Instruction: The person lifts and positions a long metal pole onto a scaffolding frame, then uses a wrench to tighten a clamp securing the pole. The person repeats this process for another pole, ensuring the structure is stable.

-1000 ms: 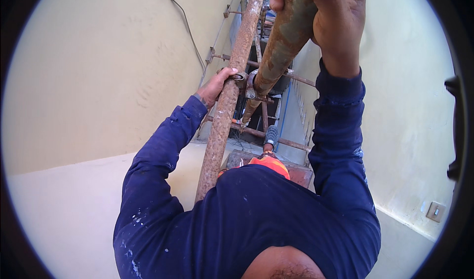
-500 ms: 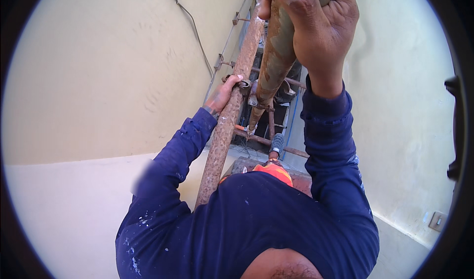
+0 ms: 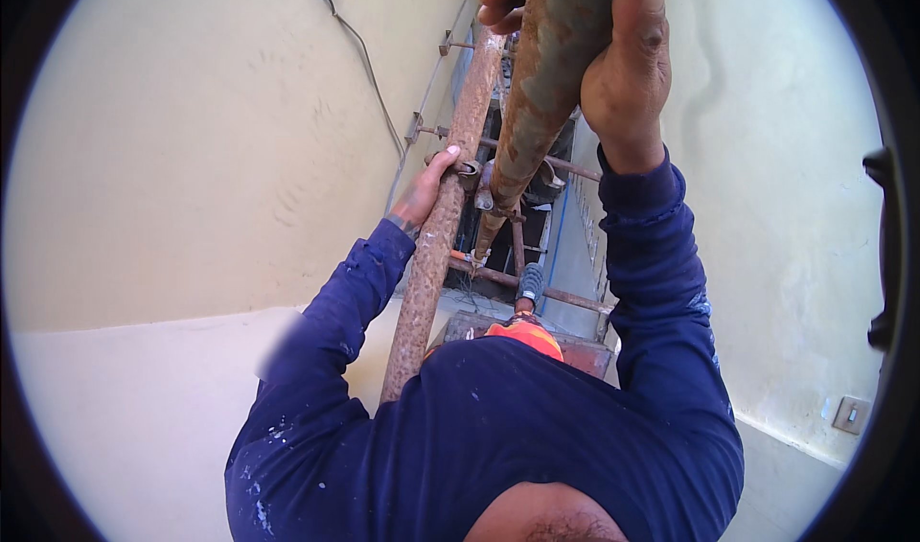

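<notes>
A rusty, speckled scaffold pole [image 3: 422, 288] slants up from beside my body. My left hand [image 3: 428, 189] is closed around it, thumb just below a metal scaffold coupler [image 3: 468, 173]. To its right, a thicker-looking pole [image 3: 551, 82], mottled rust and grey-green, rises toward the top edge. My right hand [image 3: 628, 87] is at that upper part with its palm along the right side. Its thumb points up, clear of the surface, and fingertips show past the left side, so the hand is open about the pole. Part of its fingers is hidden behind the metal.
Below are crossing scaffold tubes [image 3: 575, 298] and a foot in a grey shoe [image 3: 530, 281] on the scaffold. A board [image 3: 585, 355] lies under me. Cream walls [image 3: 192, 159] stand close on both sides; a black cable [image 3: 369, 72] runs down the left one. A switch plate [image 3: 850, 415] is at lower right.
My right hand has loosened: its thumb has come off the thicker pole and straightened upward. My left hand keeps its hold on the speckled pole. The view has shifted slightly.
</notes>
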A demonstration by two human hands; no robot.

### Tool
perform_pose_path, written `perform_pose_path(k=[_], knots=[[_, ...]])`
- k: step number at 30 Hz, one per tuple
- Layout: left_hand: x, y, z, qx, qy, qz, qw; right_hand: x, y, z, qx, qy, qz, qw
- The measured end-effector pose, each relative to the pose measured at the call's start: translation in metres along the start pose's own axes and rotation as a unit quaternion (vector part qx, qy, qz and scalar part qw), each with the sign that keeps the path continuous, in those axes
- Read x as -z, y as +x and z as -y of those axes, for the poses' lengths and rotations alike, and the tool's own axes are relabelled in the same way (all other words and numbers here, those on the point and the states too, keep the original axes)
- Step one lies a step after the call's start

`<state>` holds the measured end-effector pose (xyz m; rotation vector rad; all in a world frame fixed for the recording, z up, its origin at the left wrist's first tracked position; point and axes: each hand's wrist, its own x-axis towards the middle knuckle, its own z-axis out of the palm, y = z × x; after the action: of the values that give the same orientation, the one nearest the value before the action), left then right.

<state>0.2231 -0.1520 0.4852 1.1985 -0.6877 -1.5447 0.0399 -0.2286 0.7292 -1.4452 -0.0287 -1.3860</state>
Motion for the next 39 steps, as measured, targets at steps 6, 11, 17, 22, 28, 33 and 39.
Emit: perform_pose_path(k=[6,11,17,22,28,33,39], knots=[[0.003,-0.005,-0.001,0.002,-0.129,0.004,0.992,0.016,-0.002,-0.008,-0.033,-0.004,0.051,0.998],[-0.003,-0.006,-0.001,-0.02,-0.074,-0.043,0.996,0.01,-0.005,-0.006,-0.012,-0.005,0.008,1.0],[-0.007,-0.011,-0.008,-0.018,-0.087,-0.046,0.995,0.004,-0.009,-0.013,0.017,0.011,-0.046,0.999],[-0.008,-0.009,-0.007,0.006,-0.097,-0.058,0.994,0.017,-0.009,-0.027,0.088,-0.076,0.013,0.993],[0.007,0.007,0.01,-0.004,-0.141,-0.02,0.99,0.022,-0.092,-0.07,-0.015,-0.138,-0.038,0.99],[0.009,0.006,0.004,0.003,-0.122,-0.028,0.992,0.068,-0.14,-0.123,-0.063,-0.311,0.074,0.945],[0.009,0.004,0.011,-0.036,-0.144,-0.061,0.987,0.073,-0.136,-0.098,-0.247,-0.454,0.186,0.835]])
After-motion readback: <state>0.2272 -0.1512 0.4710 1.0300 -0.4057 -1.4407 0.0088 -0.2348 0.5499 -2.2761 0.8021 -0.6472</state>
